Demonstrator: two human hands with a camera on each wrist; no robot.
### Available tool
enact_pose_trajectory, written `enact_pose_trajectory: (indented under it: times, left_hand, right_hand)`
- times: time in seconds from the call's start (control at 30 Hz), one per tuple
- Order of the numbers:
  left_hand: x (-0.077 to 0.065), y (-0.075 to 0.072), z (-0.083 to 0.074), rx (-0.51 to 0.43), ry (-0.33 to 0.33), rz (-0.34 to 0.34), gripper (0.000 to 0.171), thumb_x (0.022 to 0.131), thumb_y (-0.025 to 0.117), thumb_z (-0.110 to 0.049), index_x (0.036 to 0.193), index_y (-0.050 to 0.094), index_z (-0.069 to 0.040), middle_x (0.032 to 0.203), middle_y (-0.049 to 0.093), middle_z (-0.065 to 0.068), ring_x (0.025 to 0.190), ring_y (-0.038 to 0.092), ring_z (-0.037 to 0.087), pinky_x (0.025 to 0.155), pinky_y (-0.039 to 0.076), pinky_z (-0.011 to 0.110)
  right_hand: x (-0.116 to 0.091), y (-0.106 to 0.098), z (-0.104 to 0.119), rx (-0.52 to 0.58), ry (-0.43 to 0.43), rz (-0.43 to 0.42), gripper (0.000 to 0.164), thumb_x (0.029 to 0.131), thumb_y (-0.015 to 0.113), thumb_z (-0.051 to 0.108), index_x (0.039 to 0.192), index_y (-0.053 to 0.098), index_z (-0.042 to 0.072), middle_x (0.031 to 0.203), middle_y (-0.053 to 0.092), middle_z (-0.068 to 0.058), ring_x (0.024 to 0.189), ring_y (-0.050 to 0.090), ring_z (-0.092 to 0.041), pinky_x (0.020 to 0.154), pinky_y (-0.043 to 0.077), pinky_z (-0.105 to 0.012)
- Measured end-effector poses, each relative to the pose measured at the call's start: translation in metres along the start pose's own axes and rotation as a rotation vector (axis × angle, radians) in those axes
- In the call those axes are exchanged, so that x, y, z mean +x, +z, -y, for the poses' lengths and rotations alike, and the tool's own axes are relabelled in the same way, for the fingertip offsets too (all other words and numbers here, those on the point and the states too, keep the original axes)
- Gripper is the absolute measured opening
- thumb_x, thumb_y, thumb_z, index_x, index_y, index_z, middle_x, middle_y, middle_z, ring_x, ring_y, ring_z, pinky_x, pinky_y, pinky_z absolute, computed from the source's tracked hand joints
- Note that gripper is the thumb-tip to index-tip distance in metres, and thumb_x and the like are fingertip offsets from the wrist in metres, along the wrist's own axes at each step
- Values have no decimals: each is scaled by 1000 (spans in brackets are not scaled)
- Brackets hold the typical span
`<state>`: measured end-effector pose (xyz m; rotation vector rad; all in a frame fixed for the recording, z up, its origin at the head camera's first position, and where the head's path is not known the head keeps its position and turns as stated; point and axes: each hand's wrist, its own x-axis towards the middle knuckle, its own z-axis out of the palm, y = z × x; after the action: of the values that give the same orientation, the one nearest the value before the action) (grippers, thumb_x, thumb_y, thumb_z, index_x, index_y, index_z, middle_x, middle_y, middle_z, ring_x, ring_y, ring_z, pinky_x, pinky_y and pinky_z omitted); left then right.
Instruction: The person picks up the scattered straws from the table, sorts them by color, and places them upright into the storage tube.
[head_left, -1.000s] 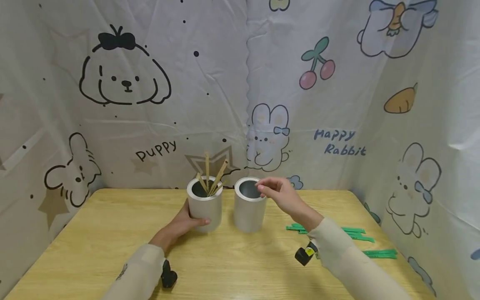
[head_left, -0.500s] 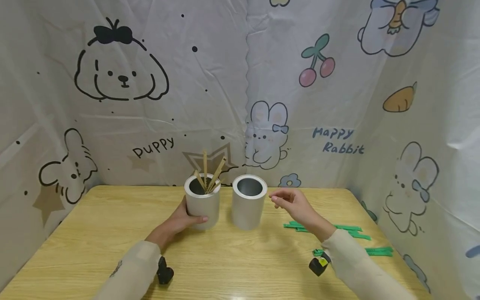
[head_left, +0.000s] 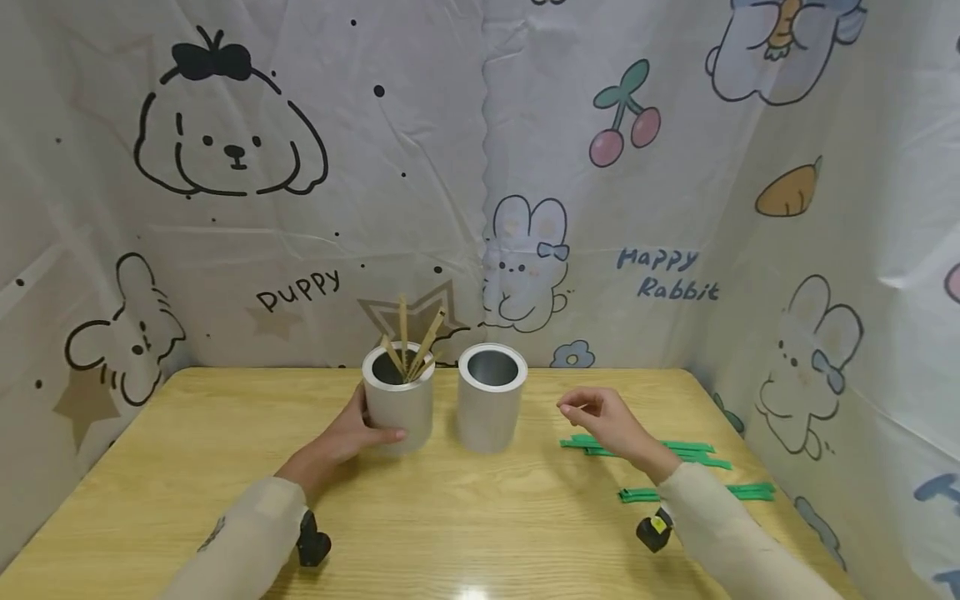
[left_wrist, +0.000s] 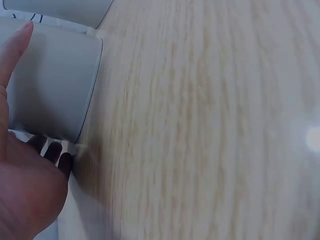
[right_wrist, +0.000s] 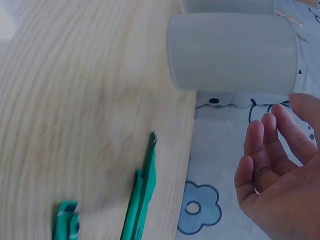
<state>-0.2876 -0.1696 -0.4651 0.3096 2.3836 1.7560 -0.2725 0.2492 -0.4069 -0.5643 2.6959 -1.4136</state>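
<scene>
From my seat I can see the left hand point(head_left: 348, 432) gripping the left container point(head_left: 401, 417), its thumb across the front wall and its other fingers round the left side. That container stands upright on the table point(head_left: 465, 517), and a few tan sticks point(head_left: 403, 325) lean at different angles out of its mouth. Just beside it, but apart, I make out the right container point(head_left: 489, 421), also upright, white-rimmed and grey inside. The right hand point(head_left: 611, 421) hangs to the right of that one, holding nothing, fingers loosely bent with a narrow gap between thumb and forefinger. Near the right sleeve point(head_left: 738, 537) I see green strips point(head_left: 752, 492) lying in two groups. Behind everything hangs a pale cloth point(head_left: 442, 167) printed with cartoon animals
</scene>
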Motion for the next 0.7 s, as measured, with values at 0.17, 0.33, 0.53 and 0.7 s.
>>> enact_pose_trajectory:
  times: [0.17, 0.33, 0.53, 0.7]
  left_hand:
    - [-8, -6, -4, 43, -16, -14, 124, 82, 85, -28, 163, -9, -17, 163, 23, 28, 151, 23, 47, 122, 19, 68]
    - [-15, -7, -3, 68, -33, -31, 123, 84, 83, -30, 163, -11, -17, 166, 14, 29, 153, 18, 48, 121, 19, 68]
    - [-22, -5, -4, 50, -54, -80, 114, 87, 81, -26, 163, -3, -14, 163, 21, 29, 150, 21, 50, 120, 26, 67]
    - [-28, -2, -5, 47, -50, -124, 103, 89, 78, -21, 162, 7, -11, 161, 26, 29, 148, 24, 51, 120, 28, 66]
  right_hand:
    - [-3, -1, -10, -53, -28, 2, 24, 103, 59, 18, 115, 70, 1, 118, 69, -23, 89, 66, -10, 81, 59, -34]
    - [-11, -2, -18, -73, -29, -11, 22, 103, 59, 17, 114, 70, 1, 115, 69, -26, 89, 68, -26, 76, 58, -33]
    - [-18, -5, -27, -113, -24, -39, 24, 102, 60, 18, 114, 70, 0, 111, 70, -25, 88, 66, -34, 69, 53, -24]
    - [-21, -7, -33, -160, -20, -57, 23, 101, 62, 17, 113, 70, -2, 107, 72, -18, 84, 64, -25, 69, 52, -24]
